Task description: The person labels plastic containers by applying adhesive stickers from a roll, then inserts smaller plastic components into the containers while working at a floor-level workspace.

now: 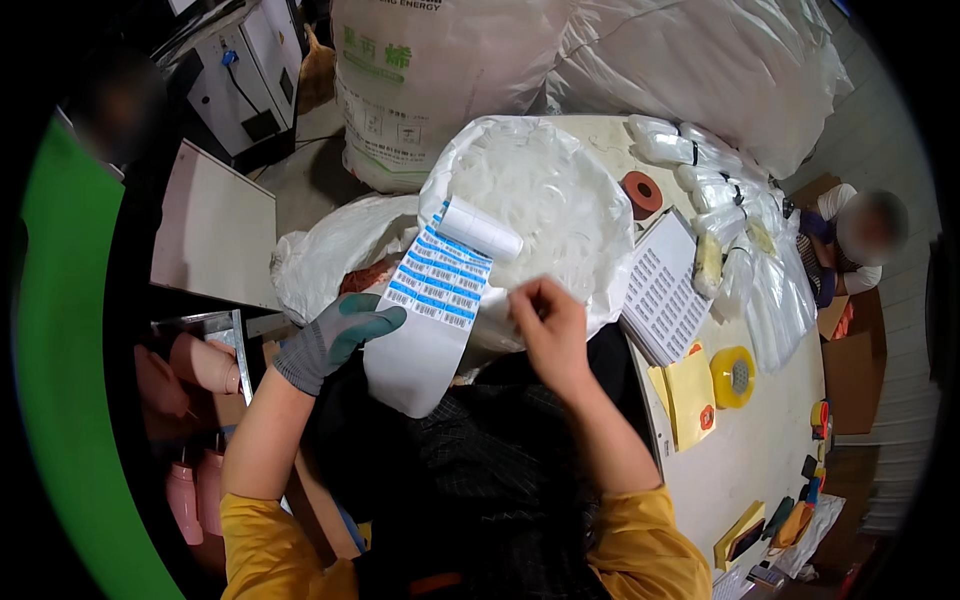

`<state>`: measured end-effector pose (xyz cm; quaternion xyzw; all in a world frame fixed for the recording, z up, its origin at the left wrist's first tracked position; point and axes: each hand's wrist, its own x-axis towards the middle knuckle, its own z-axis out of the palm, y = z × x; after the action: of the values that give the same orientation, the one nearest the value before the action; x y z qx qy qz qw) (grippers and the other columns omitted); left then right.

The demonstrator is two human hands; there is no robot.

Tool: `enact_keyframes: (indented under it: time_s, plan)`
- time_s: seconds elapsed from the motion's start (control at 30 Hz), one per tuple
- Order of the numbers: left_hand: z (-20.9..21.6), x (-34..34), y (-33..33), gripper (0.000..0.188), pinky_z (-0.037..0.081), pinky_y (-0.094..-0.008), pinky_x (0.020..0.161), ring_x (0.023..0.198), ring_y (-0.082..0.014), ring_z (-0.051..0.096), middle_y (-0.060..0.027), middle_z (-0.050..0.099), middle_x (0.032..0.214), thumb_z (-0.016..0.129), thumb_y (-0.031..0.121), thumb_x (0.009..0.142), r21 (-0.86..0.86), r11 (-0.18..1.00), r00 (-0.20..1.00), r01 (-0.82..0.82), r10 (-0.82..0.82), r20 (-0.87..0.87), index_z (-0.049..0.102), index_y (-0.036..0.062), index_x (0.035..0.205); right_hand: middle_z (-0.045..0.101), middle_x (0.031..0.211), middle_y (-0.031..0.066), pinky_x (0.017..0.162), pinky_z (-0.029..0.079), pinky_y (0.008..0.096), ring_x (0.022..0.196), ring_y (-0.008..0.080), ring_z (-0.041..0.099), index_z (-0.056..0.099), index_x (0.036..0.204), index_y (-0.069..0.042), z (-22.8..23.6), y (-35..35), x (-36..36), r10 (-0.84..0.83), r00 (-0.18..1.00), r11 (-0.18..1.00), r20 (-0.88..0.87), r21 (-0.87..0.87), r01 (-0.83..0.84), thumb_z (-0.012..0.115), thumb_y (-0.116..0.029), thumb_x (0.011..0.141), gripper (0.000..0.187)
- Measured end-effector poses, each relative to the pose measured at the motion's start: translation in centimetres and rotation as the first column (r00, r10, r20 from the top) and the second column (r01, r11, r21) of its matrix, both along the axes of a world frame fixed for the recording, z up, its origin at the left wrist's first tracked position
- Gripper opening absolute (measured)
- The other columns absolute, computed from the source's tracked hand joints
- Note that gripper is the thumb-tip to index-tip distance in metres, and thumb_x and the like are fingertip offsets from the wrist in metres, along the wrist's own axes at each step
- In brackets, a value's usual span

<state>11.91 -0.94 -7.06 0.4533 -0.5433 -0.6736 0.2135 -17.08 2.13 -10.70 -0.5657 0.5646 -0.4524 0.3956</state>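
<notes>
My left hand (352,325), in a grey and green glove, grips the edge of a sticker roll (432,275). The strip carries rows of small blue and white stickers. Its rolled end lies at the top, over the white bag, and a bare pale stretch of backing hangs down towards my lap. Right of the strip, apart from it, my right hand (548,325) is bare with the fingers curled into a pinch. Anything between those fingertips is too small or hidden to make out. Behind both hands stands an open white bag (600,225) full of translucent plastic pieces (530,175).
On the table (765,440) at right lie a stack of printed sheets (665,290), yellow packets (690,400), yellow tape (734,377), a brown roll (641,194) and clear plastic bags (765,290). Large sacks (450,80) stand behind. Pink bottles (180,500) sit lower left. Other people are at both sides.
</notes>
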Motion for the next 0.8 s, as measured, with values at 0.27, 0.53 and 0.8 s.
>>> enact_keyframes:
  time_s: [0.27,0.53,0.8]
  plan:
    - [-1.7,0.0,0.5,0.032,0.051,-0.0288,0.091,0.099,-0.0135,0.068,-0.0084,0.075,0.109,0.062,0.022,0.102,-0.133,0.989,0.998,0.057,-0.053,0.036,0.072,-0.0031,0.119,0.069,0.081,0.0108,0.085,0.044,0.0457,0.082,0.0330,0.068,0.061,0.105,-0.005,0.9,-11.3,2.3,-0.090,0.577,0.916,-0.812,-0.295,-0.273,0.074,-0.019,0.075,0.035]
    - [-1.1,0.2,1.8,0.028,0.054,-0.0300,0.086,0.096,-0.0168,0.070,-0.0126,0.076,0.105,0.059,0.017,0.102,0.003,0.997,0.986,0.075,-0.075,0.152,0.072,-0.0028,0.118,0.072,0.088,0.0127,0.082,0.044,0.0464,0.083,0.0322,0.069,0.064,0.108,-0.007,2.6,-14.4,1.9,-0.128,0.405,0.976,-0.905,-0.187,-0.110,0.069,-0.027,0.084,0.032]
    - [-0.3,-0.1,3.5,0.031,0.052,-0.0268,0.088,0.094,-0.0134,0.068,-0.0065,0.075,0.098,0.061,0.023,0.099,0.106,0.988,0.991,-0.113,0.105,0.079,0.075,-0.0036,0.109,0.067,0.092,0.0093,0.084,0.047,0.0456,0.090,0.0323,0.062,0.067,0.109,-0.005,4.2,-8.7,0.9,-0.307,0.809,0.669,-0.501,-0.718,-0.190,0.076,-0.015,0.087,0.026]
